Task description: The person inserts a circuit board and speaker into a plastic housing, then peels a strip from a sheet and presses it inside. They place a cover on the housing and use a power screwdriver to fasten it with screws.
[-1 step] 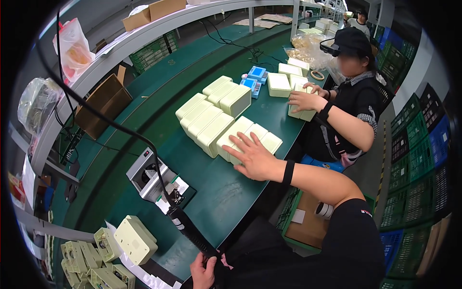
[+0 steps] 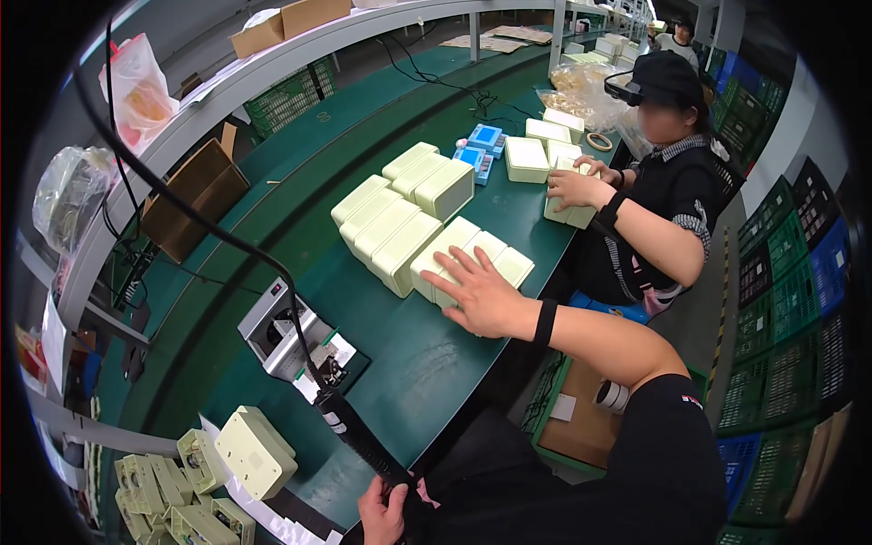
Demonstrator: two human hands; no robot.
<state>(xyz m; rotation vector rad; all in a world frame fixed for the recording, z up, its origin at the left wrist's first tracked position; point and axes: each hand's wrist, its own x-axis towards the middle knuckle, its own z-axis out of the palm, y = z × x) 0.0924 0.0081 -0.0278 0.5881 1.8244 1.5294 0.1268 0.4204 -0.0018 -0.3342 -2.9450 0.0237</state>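
Note:
My right hand (image 2: 486, 295) lies with fingers spread over a row of cream plastic boxes (image 2: 502, 258) near the table's front edge. Its fingers touch the nearest box; nothing is gripped. At the lower edge, my left hand (image 2: 381, 510) is closed around the lower end of a black corded electric screwdriver (image 2: 363, 442). The tool's tip is hidden. More cream boxes (image 2: 391, 234) stand grouped just behind the row. Left of the tool is a grey metal screw feeder (image 2: 283, 329).
A co-worker (image 2: 668, 182) on the right handles other cream boxes (image 2: 527, 160). Blue devices (image 2: 479, 154) lie between the groups. Open cream housings (image 2: 168, 495) are piled at lower left. A black cable (image 2: 200, 221) hangs across the left side. Green crates (image 2: 772, 318) line the right.
My right hand and the row of boxes under it have shifted very slightly to the right. The co-worker's near hand has moved a little. My left hand stays on the electric screwdriver.

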